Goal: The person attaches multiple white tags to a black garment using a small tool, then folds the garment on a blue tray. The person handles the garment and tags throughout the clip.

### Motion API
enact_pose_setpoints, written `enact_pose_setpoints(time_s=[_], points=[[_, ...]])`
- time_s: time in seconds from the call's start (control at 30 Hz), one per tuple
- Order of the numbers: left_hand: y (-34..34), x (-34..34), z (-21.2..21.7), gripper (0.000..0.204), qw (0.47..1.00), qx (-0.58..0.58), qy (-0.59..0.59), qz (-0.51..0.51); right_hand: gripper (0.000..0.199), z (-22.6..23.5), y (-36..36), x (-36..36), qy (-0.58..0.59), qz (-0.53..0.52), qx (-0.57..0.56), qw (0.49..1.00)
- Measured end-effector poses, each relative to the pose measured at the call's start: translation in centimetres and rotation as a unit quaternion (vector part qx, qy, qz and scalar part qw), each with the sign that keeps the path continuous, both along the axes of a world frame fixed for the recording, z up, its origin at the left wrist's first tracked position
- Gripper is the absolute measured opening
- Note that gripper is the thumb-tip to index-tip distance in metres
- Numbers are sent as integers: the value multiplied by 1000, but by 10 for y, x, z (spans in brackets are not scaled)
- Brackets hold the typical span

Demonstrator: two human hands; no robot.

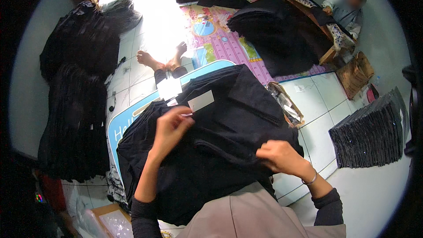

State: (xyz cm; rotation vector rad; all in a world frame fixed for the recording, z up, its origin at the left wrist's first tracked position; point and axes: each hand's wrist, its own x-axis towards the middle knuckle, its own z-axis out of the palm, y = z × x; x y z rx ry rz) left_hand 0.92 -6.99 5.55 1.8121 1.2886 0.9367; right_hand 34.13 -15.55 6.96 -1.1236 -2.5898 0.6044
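A pile of folded black cloth (238,105) lies in front of me on a light-blue low table (115,123). My left hand (171,128) is over the left part of the pile, thumb and fingertips brought together. A small pale sliver shows at those fingertips, too blurred to name. Just beyond them a blank white card (201,100) lies on the cloth. Farther off, a white paper piece (169,89) sits at the pile's far edge. On the right, my right hand (282,156) has its fingers closed on the black cloth, which bunches into a raised fold between both hands.
Tall heaps of black cloth (75,105) stand at the left. A neat black stack (368,132) is on the right floor, near an open narrow box (286,105) and a brown paper bag (356,75). Another person (348,11) sits far right beside more black cloth (277,35).
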Motion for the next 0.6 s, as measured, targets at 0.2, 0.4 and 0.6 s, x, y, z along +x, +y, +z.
enact_pose_setpoints(time_s=[0.2, 0.4, 0.6], points=[[-12, 11, 5, 37, 926, -87, 204, -305, 32, 27, 19, -2, 135, 219, -377, 890], [-20, 37, -11, 49, 918, -161, 172, -320, 108, -33, 62, -8, -120, -175, 41, 976], [-41, 48, -27, 58, 929, -171, 116, -308, 100, -60, 76, -27, -128, -250, 114, 953]])
